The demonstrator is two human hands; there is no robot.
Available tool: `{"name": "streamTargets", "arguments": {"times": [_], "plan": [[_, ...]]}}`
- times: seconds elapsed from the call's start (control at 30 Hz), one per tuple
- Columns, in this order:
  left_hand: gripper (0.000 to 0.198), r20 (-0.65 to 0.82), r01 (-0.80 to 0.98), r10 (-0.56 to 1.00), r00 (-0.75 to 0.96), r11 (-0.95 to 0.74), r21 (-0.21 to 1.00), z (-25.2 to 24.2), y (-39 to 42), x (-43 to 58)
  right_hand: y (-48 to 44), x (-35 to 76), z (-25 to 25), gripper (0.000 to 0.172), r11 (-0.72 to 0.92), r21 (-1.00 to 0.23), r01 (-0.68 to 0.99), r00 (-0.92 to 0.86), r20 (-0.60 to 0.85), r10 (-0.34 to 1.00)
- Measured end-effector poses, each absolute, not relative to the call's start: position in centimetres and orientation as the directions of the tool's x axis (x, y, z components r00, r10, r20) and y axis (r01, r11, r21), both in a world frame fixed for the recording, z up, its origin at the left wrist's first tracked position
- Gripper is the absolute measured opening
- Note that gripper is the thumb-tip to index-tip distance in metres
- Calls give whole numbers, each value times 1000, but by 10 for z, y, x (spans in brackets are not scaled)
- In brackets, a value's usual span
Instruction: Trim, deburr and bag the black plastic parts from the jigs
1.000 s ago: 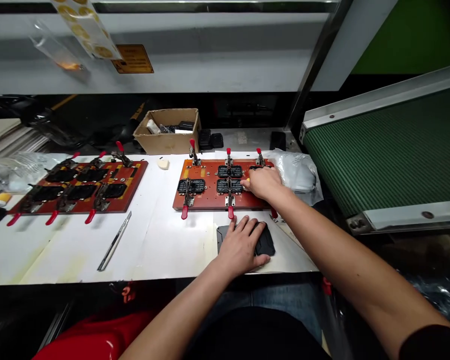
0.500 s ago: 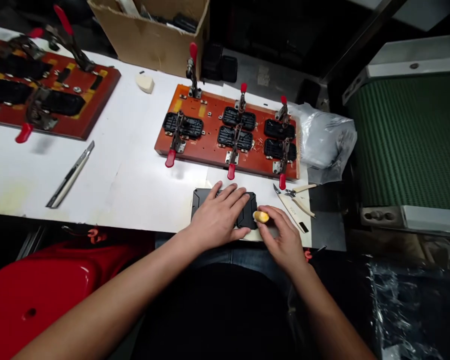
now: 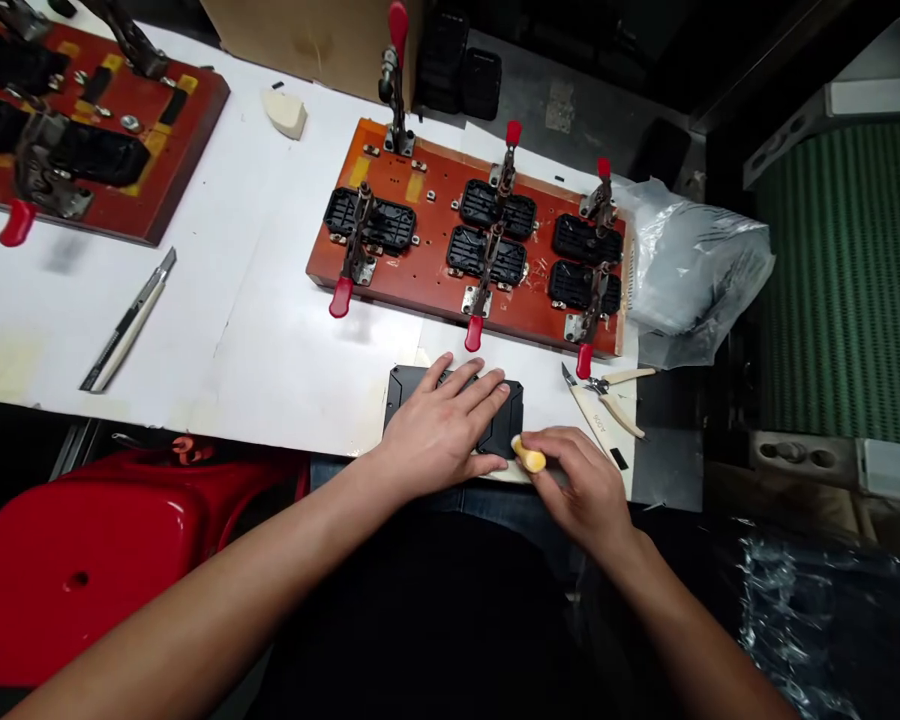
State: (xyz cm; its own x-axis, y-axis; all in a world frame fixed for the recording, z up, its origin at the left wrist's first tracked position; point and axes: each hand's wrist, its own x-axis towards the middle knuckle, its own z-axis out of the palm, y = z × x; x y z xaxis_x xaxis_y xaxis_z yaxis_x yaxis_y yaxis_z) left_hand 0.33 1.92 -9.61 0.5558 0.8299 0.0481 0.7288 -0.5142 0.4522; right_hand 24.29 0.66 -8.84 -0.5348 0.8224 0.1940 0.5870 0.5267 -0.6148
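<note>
Change: half a second before, the yellow piece sat at the right edge of the black part; it had slid lower, to the part's near right corner, and the view had tipped down slightly.
Left hand (image 3: 439, 430): lay flat with fingers spread, pressing the black part (image 3: 507, 420) down, not gripping it.
Right hand (image 3: 581, 485): was clenched around a small yellow piece (image 3: 529, 456), its tip touching the part's corner.
Black part: a flat, dark, matte plastic rectangle with notched corners, lying on the white tabletop (image 3: 270, 340) at its near edge, just in front of the orange board.
Orange board (image 3: 435, 280): a flat rectangular plate with five ribbed black pieces under red-handled metal clamps.
Cutters (image 3: 604, 395): cream-handled, just right of the part.
Knife (image 3: 129, 320): slim, metal, well to the left.
Bag (image 3: 690, 270): crinkled clear plastic, beside the board.
Stool (image 3: 82, 560): glossy red, below the tabletop.
</note>
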Motion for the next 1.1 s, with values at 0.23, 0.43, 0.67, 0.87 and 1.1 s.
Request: {"name": "streamTargets", "arguments": {"times": [0.23,0.43,0.67,0.87,1.1], "plan": [[83,50,731,838,544,-502,462,-96,19,3,15,241,-83,32,552,-622,555,-561,211,800],[84,61,714,833,550,-506,484,-97,21,2,25,236,-86,25,473,-619,627,-463,193,865],[84,80,683,809,582,-540,493,-101,20,0,25,222,-91,26,272,-702,658,-248,139,959],[81,93,681,814,574,-536,499,-101,21,1,27,220,-90,22,224,-708,669,-207,112,972],[80,91,682,814,573,-535,498,-99,20,2,32,218,-87,18,198,-687,699,-176,104,979]]}}
